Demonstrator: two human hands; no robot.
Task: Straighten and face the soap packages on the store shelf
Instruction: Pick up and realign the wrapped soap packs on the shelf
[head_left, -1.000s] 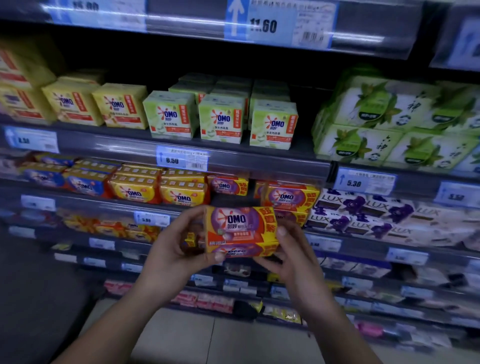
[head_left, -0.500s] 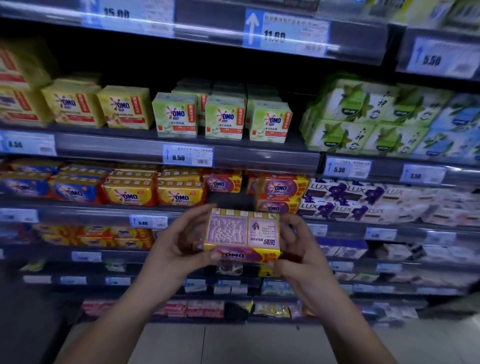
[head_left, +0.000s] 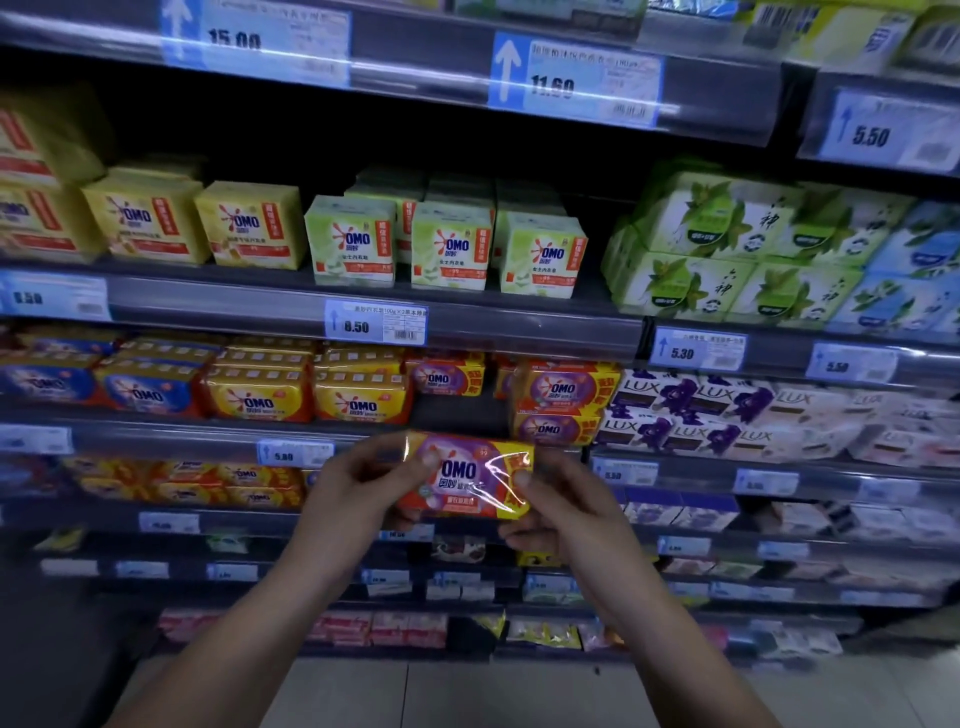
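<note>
I hold a purple-and-yellow OMO soap pack (head_left: 467, 475) in front of the shelves, its printed front facing me. My left hand (head_left: 358, 499) grips its left end and my right hand (head_left: 561, 512) grips its right end. Just above it, the second shelf has a dark gap (head_left: 457, 415) in its row. A stack of the same purple OMO packs (head_left: 563, 402) stands right of the gap, and one more purple pack (head_left: 447, 376) sits further back behind the gap.
Yellow OMO packs (head_left: 306, 397) line the shelf left of the gap and Lux packs (head_left: 727, 415) lie to the right. Green OMO boxes (head_left: 449, 249) stand on the shelf above. Price rails (head_left: 296, 452) edge each shelf. Lower shelves hold more packages.
The pack has been turned in my hands: its printed back faced me half a second ago, and its OMO front faces me now. The view has shifted slightly lower and to the right.
</note>
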